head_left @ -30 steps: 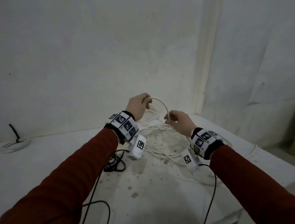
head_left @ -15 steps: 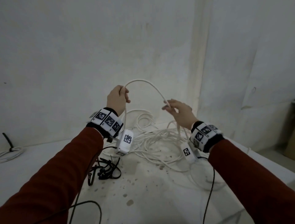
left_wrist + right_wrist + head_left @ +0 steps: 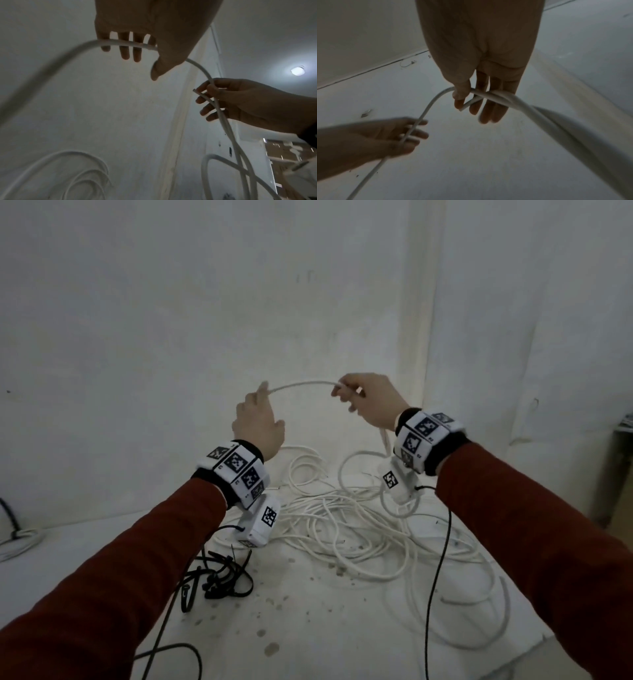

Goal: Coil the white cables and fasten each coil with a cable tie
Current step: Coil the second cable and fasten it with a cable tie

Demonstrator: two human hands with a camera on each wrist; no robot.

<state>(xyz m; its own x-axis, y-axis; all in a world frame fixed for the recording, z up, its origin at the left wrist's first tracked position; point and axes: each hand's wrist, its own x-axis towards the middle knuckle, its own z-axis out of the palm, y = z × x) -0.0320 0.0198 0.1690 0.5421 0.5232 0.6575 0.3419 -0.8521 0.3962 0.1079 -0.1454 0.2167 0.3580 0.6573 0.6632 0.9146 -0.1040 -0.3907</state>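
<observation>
Overhead, the head view shows both hands raised above a stained white table (image 3: 308,628) set in a corner. A short span of white cable (image 3: 301,385) arcs between the left hand (image 3: 258,422) and the right hand (image 3: 368,402). The rest lies below as one loose white tangle (image 3: 359,529); how many separate cables it holds cannot be told. One cluster of black cable ties (image 3: 222,580) sits near left of it, too knotted to count, and one tied white coil (image 3: 19,539) rests at the far left edge.

From the left wrist, the left hand (image 3: 154,27) has the cable (image 3: 120,44) lying across nearly straight fingers (image 3: 125,52), the thumb in front of it; a guiding hold rather than a clamp. The right hand (image 3: 243,102) pinches two strands, the cut end poking out between its fingers.

From the right wrist, the right hand (image 3: 481,54) pins the cable (image 3: 496,96) under its thumb against extended fingers, the cut end (image 3: 467,105) crossing beneath. The left hand (image 3: 382,138) lets the cable pass over spread fingers.

Judged from this, the first loop is being formed. Doing it well means keeping the end pinned, feeding equal lengths through the left hand, and laying each turn flat without twist.
</observation>
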